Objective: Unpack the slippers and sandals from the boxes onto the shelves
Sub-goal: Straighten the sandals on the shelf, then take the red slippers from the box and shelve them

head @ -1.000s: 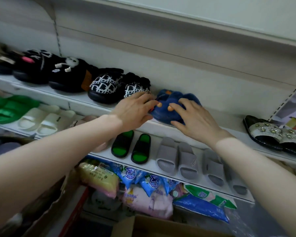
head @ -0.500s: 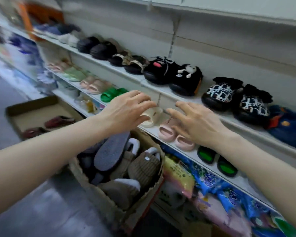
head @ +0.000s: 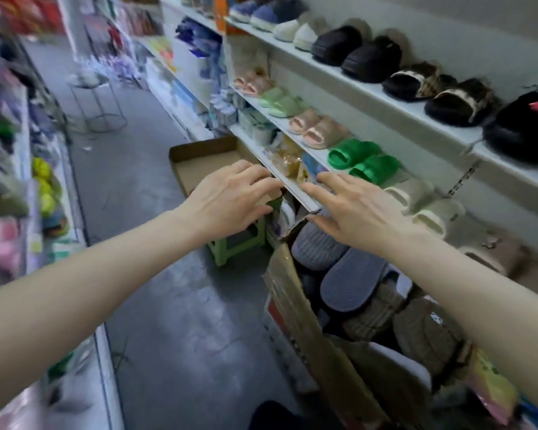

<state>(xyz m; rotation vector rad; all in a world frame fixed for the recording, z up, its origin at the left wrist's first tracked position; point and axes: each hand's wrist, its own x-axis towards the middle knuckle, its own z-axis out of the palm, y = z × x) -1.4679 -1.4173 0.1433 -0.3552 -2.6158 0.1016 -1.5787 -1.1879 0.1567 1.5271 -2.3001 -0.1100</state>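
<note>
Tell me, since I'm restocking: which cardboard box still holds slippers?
The near box under the right hand, packed with grey and brown slippers; the flat far box looks empty.

A narrow shop aisle runs toward the upper left of the frame, its grey concrete floor [head: 156, 305] dull and scuffed. A pale wall [head: 466, 35] fills the upper right. A small round metal stand [head: 98, 97] sits far up the aisle, a light green stool [head: 236, 240] at centre. The left racks [head: 28, 181] are blurred.
</note>
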